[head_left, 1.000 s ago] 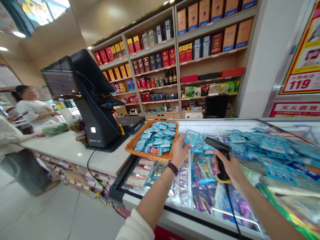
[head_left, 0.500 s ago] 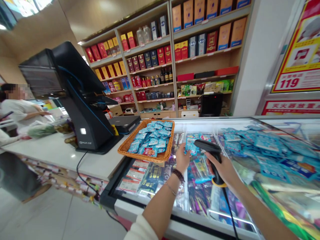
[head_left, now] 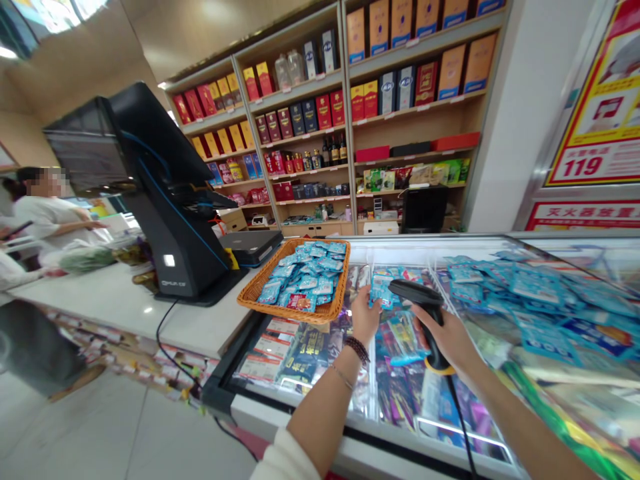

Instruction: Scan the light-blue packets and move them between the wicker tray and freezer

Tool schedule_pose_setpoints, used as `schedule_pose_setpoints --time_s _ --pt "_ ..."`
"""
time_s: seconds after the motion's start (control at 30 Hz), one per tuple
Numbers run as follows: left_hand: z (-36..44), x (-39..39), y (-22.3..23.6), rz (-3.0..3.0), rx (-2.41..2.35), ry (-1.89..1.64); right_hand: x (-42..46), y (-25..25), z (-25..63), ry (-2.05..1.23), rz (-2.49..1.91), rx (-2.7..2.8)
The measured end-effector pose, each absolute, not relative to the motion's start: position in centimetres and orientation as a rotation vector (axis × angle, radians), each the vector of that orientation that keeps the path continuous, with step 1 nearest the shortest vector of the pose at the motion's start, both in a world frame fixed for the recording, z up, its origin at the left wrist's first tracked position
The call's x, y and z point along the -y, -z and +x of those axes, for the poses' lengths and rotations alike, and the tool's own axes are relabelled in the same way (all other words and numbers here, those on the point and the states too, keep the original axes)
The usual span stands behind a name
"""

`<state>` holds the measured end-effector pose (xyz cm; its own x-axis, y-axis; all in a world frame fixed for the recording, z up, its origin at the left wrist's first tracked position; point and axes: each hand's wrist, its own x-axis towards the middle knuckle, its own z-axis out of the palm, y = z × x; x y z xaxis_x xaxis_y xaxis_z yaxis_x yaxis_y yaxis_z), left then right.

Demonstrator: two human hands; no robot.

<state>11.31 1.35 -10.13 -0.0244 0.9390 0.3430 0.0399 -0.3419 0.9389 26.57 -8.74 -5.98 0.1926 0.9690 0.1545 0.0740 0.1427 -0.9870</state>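
Observation:
My left hand [head_left: 366, 312] is closed on the edge of a small blue snack packet [head_left: 383, 291], held just above the glass-topped case. Wrapped round the handle of a black barcode scanner [head_left: 419, 292] is my right hand [head_left: 445, 333]. The scanner's head points left at the packet, close to it, and its cable runs down toward me. Left of my left hand, a wicker basket [head_left: 245, 298] holds a heap of similar blue packets [head_left: 307, 270]. More blue packets [head_left: 530, 287] lie piled on the right.
The display case [head_left: 280, 413] stretches in front of me with packaged goods under its glass. A black checkout terminal [head_left: 185, 240] stands on the white counter [head_left: 200, 327] at left. A person [head_left: 55, 220] stands beyond the counter. Shelves [head_left: 350, 133] of boxes line the back wall.
The view has shifted very slightly. Both hands keep nearly the same place, with the packet and scanner still held.

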Motion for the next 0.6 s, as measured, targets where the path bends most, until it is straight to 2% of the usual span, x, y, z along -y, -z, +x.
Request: schedule_pose_setpoints --time_s 0.6 --pt "11.29 -1.35 10.25 1.441 -1.048 -1.407 8.58 6.2 26.76 -0.943 -1.197 1.162"
